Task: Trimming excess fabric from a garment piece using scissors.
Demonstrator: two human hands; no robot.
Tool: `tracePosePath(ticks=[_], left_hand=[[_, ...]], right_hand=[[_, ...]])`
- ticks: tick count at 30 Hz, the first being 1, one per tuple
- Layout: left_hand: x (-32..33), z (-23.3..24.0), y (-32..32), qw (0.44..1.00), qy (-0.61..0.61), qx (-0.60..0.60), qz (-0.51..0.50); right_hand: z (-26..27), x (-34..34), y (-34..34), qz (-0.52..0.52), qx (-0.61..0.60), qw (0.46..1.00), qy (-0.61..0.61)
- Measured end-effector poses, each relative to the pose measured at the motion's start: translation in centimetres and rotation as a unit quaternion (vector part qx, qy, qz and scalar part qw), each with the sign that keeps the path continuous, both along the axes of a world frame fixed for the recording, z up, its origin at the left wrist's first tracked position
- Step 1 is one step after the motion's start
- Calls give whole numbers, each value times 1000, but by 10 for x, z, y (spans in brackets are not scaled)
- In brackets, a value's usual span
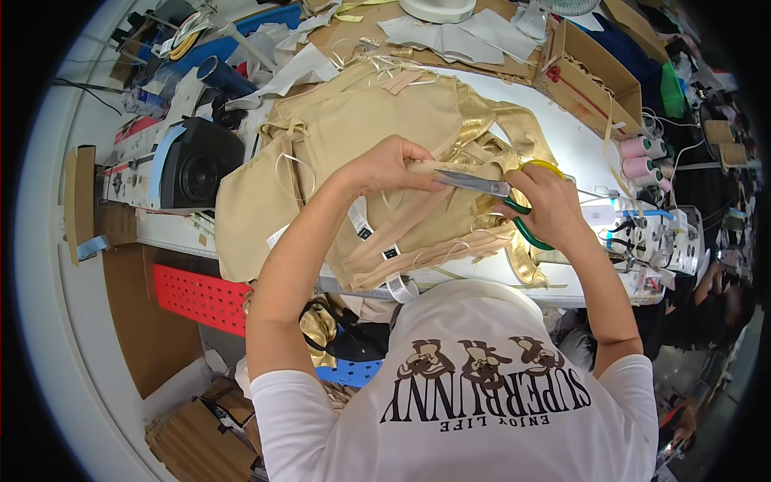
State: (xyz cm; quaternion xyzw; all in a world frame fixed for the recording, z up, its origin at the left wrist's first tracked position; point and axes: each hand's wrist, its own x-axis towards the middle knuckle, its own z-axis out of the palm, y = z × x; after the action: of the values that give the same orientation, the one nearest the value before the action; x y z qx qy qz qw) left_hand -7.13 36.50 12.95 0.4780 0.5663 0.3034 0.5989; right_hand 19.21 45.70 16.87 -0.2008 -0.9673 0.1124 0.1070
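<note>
Scissors (471,182) with a yellow and a green handle loop are held in my right hand (547,202). Their blades point left and lie against a fabric edge by my left fingertips; whether the blades are parted is hard to tell. My left hand (388,164) pinches the edge of a beige garment (370,111) between thumb and fingers. The garment is spread over the white table, with shiny gold fabric (476,114) on its right side. Beige zipper tapes (400,226) run across its front part, near white labels (397,286) and thin white loops.
An industrial sewing machine (653,241) stands at the right, near pink thread cones (635,158). A cardboard box (593,78) sits at the back right. Black equipment (202,162) stands at the left, above a red perforated basket (199,295). White scraps (446,36) lie at the back. People are far right.
</note>
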Motion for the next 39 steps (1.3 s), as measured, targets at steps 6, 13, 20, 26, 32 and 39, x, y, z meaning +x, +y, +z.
tracePosePath(ticks=[6,13,20,26,32,39], left_hand=[[-1,-1,-1,1000,-2,-3,6],[0,2,0,1000,2,-9,-5],[0,-1,-2,1000,15,11,-7],[2,-3,-3,1000,-9,10,5],[-8,30,-37,991,-8,133,9],[-102,109,-151,887,-57,297,349]], right_hand=[[1,1,-1,-15,-17,1000,-10],[6,1,-1,-17,-52,998,-39],[-2,0,0,-14,-105,994,-30],[-21,4,-3,-44,-198,979,-19],[-23,10,-8,-95,-184,965,163],[-17,32,-14,-103,-225,955,163]])
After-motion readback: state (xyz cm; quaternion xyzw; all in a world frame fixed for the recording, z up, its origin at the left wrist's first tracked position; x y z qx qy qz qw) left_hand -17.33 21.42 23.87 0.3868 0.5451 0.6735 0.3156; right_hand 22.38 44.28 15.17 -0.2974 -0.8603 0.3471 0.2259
